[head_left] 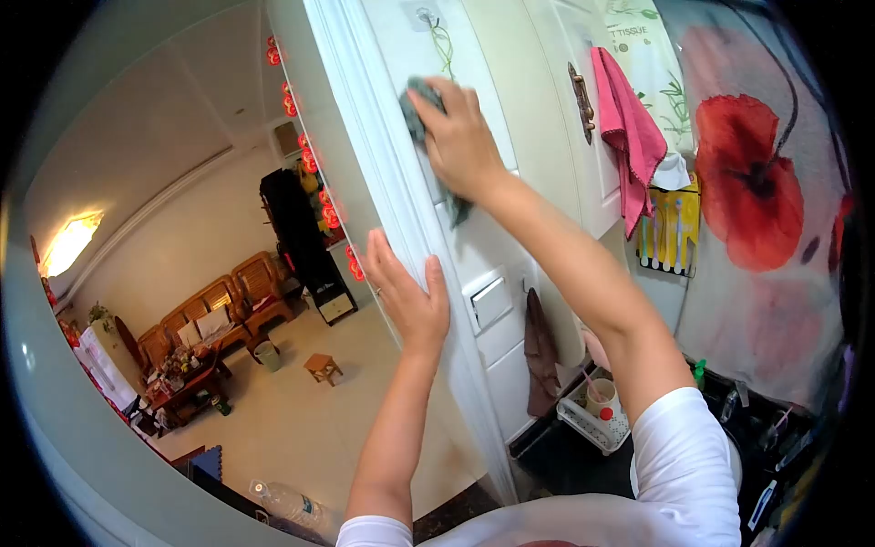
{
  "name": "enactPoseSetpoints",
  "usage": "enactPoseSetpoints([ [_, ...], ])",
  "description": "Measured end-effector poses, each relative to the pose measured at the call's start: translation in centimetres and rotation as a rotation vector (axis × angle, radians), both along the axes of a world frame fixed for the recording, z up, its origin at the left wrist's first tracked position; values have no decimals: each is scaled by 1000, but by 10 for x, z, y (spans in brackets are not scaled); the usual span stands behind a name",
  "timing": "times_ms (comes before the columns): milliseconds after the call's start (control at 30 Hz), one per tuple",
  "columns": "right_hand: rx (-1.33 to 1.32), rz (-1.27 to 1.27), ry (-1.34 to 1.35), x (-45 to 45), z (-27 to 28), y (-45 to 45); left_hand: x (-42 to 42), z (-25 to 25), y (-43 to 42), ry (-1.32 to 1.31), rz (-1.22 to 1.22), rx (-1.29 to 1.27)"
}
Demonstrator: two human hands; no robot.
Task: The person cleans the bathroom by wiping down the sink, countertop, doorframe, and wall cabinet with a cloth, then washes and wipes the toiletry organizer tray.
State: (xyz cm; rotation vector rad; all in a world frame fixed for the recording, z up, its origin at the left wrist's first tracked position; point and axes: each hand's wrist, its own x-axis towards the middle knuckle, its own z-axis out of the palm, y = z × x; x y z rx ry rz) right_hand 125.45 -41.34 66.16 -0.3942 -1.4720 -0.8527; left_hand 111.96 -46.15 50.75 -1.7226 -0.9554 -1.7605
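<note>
My right hand (461, 137) presses a dark green cloth (421, 108) against the white door frame and the tiled wall beside it. A loose end of the cloth hangs below the palm. My left hand (407, 290) rests with fingers stretched out against the edge of the white door frame (387, 150), lower down and to the left. Just above the cloth, a clear hook (424, 15) with a green string (444, 50) is fixed to the wall. A white light switch (491, 304) sits on the tiles below my right hand.
At right, a pink cloth (629, 137) hangs by a white cabinet (556, 100), near a yellow holder (673, 228) of toothbrush-like sticks. A brown cloth (540, 356) hangs above a white basket (592, 421). Leftward lies a room with a wooden sofa (214, 305), a stool (323, 367) and a plastic bottle (290, 504).
</note>
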Motion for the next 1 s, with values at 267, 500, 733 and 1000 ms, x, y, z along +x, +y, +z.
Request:
enactPoseSetpoints([
  [267,-22,-191,179,-6,86,-1,-1,0,0,23,8,12],
  [500,-24,-221,92,13,61,3,3,1,-4,-1,-39,21],
  [733,-61,-231,89,12,74,-12,1,0,-3,26,2,19],
  [1000,87,-216,123,7,95,2,2,0,-4,19,-16,22],
])
